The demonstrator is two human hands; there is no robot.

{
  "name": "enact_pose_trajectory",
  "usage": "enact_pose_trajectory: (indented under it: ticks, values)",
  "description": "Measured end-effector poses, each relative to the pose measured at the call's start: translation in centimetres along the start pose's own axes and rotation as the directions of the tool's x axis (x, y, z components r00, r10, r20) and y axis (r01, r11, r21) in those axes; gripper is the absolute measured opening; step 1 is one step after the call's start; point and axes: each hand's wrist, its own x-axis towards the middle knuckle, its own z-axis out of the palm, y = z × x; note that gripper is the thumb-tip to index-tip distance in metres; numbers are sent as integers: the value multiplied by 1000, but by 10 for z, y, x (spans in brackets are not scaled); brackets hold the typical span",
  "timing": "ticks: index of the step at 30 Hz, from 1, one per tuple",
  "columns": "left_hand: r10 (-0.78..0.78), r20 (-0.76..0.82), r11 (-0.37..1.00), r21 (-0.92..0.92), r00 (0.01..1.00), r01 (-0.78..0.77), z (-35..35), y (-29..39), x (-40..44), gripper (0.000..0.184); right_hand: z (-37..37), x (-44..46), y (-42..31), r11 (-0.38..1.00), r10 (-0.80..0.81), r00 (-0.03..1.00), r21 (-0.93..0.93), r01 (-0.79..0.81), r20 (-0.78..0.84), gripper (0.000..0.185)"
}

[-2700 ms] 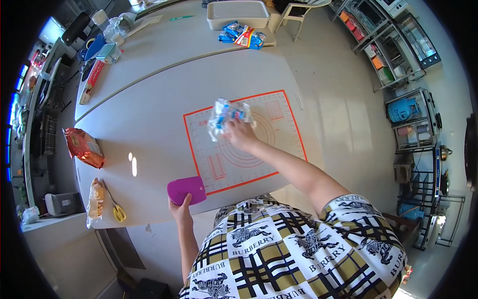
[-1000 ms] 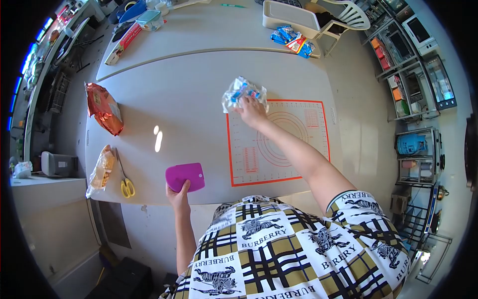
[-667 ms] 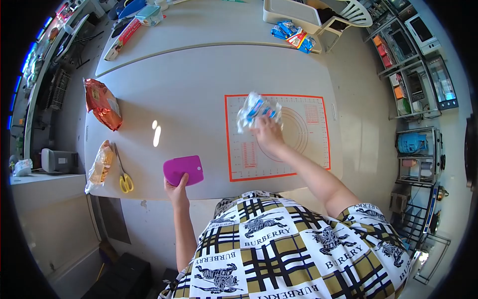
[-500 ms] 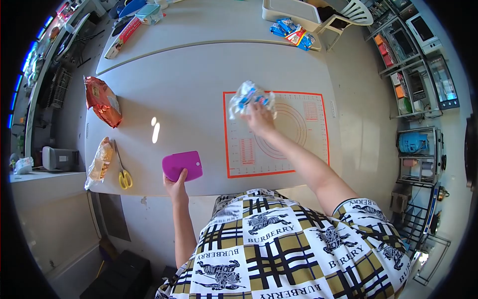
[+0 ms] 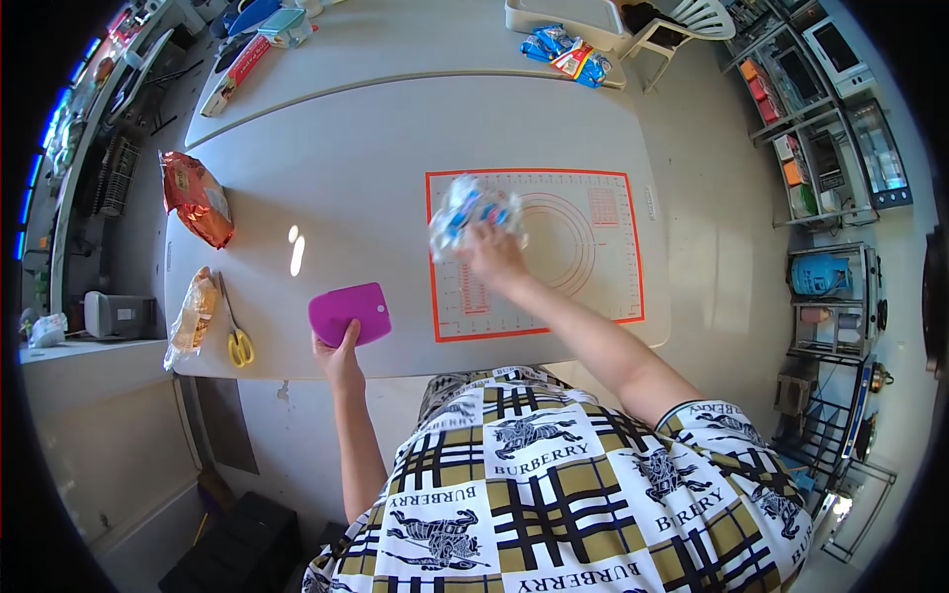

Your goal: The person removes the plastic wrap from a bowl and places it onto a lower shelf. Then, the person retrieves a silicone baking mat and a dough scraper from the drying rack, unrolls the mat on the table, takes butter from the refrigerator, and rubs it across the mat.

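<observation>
A purple dough scraper (image 5: 350, 310) is gripped in my left hand (image 5: 341, 356), thumb on top, close to the table's front edge. My right hand (image 5: 496, 255) is closed on a crumpled clear plastic bag (image 5: 474, 210) with blue print, blurred by motion. The bag is over the upper left part of a baking mat (image 5: 583, 306) with a red border and printed circles. My fingers are partly hidden by the bag, and I cannot tell whether it touches the mat.
On the left of the table (image 5: 326, 178) are an orange-red foil bag (image 5: 198, 201), a clear bag with tan contents (image 5: 194, 314) and yellow-handled scissors (image 5: 239, 346). A second table behind holds blue packets (image 5: 566, 54), a pale bin (image 5: 563, 22) and a long red box (image 5: 237, 74).
My right hand has drawn the plastic bag toward me and slightly left across the mat. The whole view has shifted a little. My left hand keeps hold of the dough scraper.
</observation>
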Motion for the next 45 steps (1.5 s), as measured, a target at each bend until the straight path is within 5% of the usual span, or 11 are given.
enact_pose_trajectory:
  ticks: [5, 11, 14, 16, 19, 28, 33, 37, 39, 43, 45]
  values:
    - [45, -20, 999, 6, 999, -45, -3, 8, 3, 32, -11, -69, -28, 989, -139, 988, 69, 135, 61, 32]
    - [66, -65, 998, 2, 996, -66, -10, 7, -4, 30, -24, -47, 27, 999, 40, 999, -15, -40, 10, 32]
    - [53, -71, 998, -24, 996, -55, 0, 9, -11, 31, -9, -29, 3, 1000, -14, 998, -26, 13, -57, 33]
    - [48, -73, 998, -37, 996, -50, 4, 11, -11, 30, -5, -48, -25, 995, -87, 988, 61, 79, 132, 35]
    - [59, -50, 998, -26, 997, -61, 0, 13, -10, 30, -8, -95, -31, 971, -236, 969, 58, 232, 76, 35]
    - [46, -101, 996, -67, 994, -53, 3, 7, -19, 32, -13, -62, 6, 997, -67, 998, -22, 68, 10, 30]
    - [70, -77, 997, -34, 995, -73, 9, 16, -19, 31, -7, -89, -50, 958, -288, 947, 40, 285, 142, 33]
    - [74, -97, 996, -47, 992, -79, -2, 20, -17, 31, -22, -102, -12, 965, -261, 962, 17, 260, 74, 32]
    - [66, -100, 996, -50, 993, -71, -6, 15, -19, 31, -29, -83, 16, 999, -54, 995, 0, 54, 79, 33]
    - [21, -129, 997, -66, 991, -30, 8, 11, -24, 32, -18, -57, 13, 999, -50, 997, -17, 50, -52, 34]
    - [30, -97, 997, -65, 995, -36, 14, 9, -22, 32, -12, -72, -10, 994, -114, 992, 4, 114, 48, 33]
